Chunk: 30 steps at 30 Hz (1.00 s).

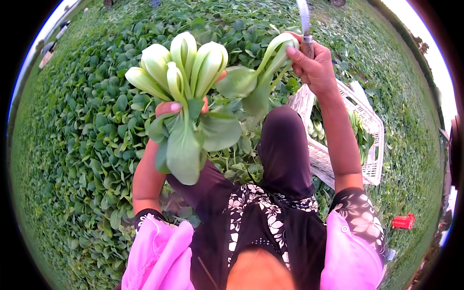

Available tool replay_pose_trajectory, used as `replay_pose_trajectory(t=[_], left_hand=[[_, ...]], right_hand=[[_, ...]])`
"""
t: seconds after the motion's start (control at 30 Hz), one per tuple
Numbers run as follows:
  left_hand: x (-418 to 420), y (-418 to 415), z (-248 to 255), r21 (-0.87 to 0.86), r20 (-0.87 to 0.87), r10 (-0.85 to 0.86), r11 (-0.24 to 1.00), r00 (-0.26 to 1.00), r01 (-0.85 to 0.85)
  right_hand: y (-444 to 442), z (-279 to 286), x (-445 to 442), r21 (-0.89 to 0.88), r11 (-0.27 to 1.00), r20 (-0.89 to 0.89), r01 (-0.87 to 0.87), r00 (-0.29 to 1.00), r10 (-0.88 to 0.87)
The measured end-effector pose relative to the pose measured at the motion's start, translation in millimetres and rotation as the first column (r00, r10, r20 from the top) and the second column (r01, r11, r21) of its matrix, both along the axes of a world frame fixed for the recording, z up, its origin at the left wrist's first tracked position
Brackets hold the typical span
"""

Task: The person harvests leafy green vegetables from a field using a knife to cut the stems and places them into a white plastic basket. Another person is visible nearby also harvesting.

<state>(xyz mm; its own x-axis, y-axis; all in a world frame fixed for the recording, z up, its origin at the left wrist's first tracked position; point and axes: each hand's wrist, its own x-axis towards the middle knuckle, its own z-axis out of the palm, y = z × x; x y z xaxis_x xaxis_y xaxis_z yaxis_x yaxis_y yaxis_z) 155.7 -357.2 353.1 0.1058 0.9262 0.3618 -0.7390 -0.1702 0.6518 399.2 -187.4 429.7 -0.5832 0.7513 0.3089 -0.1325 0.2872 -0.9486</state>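
Observation:
My left hand [170,108] grips several heads of bok choy [183,69] by their leafy ends. Their pale bases point up and away from me, and the broad green leaves hang towards my lap. Held up on the right, my right hand [311,65] pinches one more bok choy [272,65] at its base, leaves drooping down to the left. The same hand holds a knife [306,40] by its wooden handle, the blade pointing away from me. The palm and some fingers of the left hand are hidden behind the stems and leaves.
A white plastic crate [375,145] with bok choy inside stands beside my right knee [284,141]. Dense leafy plants [101,119] cover the ground ahead and to the left. Farther right lies a red crate [403,221]. Pale boxes [46,59] sit at the far left field edge.

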Motion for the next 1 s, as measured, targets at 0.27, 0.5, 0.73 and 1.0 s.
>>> replay_pose_trajectory(t=[0.27,0.5,0.73,1.0], left_hand=[[65,98,-12,-0.107,-0.172,0.031,0.993,0.985,-0.05],[157,148,-21,-0.227,0.255,-0.23,0.93,0.939,0.29],[217,237,-13,-0.253,0.268,-0.192,0.931,0.944,0.262],[355,372,22,-0.189,0.21,-0.521,0.808,0.827,0.558]], right_hand=[[4,5,23,-0.098,0.991,0.022,0.093,0.996,-0.091],[48,-31,84,-0.296,0.913,-0.088,0.279,0.944,-0.317],[82,-141,369,0.27,0.219,0.27,0.938,0.144,-0.952],[-7,-225,612,0.813,0.168,0.555,0.558,-0.654,-0.514]])
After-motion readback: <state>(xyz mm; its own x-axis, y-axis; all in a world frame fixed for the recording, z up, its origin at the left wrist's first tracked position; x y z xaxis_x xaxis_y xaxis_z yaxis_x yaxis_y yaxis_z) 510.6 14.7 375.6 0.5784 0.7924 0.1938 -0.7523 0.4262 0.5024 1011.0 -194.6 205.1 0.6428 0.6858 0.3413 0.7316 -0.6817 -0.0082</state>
